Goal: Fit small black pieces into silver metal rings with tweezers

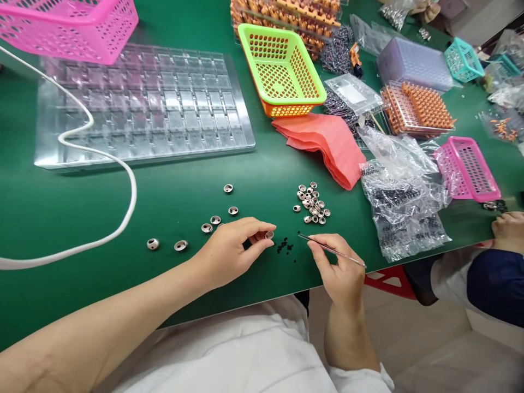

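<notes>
A person's bare left hand (pixel 231 245) grips a small metal cup (pixel 269 234) at the center of the frame, thumb and fingers clamped on its rim above a green desk (pixel 196 180). Just to the right, the right hand (pixel 339 267) holds slim metal tweezers (pixel 333 251), its thumb and fingers pinched together on the shaft. The tweezers point left, toward the cup but apart from it, with what appears to be a single black bead at the tip, though it is too small to be certain. More black beads (pixel 283 245) lie scattered on the desk between the two hands.

A cluster of similar cups (pixel 314 207) sits above the right hand, while loose cups (pixel 180 245) are spread to the left of and above the left hand. A clear plastic tray (pixel 151 103) fills much of the upper left, partly covered by a pink basket (pixel 98 33), and a white cord (pixel 133 191) curves down the left side. At upper center, a lime-green basket (pixel 282 71) rests in an orange one, beside a folded red cloth (pixel 327 142). Clear plastic bags (pixel 405 202) holding dark pieces lie right of center, next to a smaller pink basket (pixel 469 169). At the right edge, another person's hand (pixel 507 232) rests near the desk's edge, partly cut off by the frame.
</notes>
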Motion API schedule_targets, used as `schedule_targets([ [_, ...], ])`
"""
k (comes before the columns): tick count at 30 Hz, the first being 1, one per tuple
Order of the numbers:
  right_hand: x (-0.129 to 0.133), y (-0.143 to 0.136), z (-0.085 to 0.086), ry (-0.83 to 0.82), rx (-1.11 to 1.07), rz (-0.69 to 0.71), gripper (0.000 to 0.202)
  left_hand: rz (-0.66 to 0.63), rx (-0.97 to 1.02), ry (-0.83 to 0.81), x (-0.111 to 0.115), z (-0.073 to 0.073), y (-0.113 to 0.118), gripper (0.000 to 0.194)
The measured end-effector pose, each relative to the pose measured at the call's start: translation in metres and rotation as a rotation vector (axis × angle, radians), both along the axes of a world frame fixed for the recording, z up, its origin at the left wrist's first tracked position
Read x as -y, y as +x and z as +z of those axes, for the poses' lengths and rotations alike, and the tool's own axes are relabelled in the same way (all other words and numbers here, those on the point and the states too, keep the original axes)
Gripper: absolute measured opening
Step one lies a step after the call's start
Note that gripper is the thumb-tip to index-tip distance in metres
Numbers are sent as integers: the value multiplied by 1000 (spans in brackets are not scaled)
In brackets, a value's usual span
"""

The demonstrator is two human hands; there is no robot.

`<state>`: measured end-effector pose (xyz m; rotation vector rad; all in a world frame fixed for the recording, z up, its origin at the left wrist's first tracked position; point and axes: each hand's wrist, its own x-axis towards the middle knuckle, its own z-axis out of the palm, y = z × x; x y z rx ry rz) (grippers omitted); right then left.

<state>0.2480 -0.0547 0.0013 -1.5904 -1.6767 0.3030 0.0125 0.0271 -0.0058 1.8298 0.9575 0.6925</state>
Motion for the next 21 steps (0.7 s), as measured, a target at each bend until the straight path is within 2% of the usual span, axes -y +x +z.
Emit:
schedule_targets([
  [2, 2, 0, 0, -34, -54, 21, 14, 1, 6, -18, 0, 0, 0, 20],
  [5, 3, 0, -3, -26, -105, -52, 13, 2, 2, -31, 0, -1, 0, 21],
  [7, 2, 1, -6, 2, -88, -113, 11, 2, -5, -34, 1, -1, 0, 21],
  [10, 0, 2, -8, 2, -52, -128, 10, -2, -17, -37, 1, 0, -1, 21],
  [14, -1, 2, -6, 13, -66, -75, 15, -9, -25, -34, 1, 0, 0, 22],
  [21, -6, 8, 1, 4, -43, 101, 23, -12, -27, -43, 1, -1, 0, 22],
])
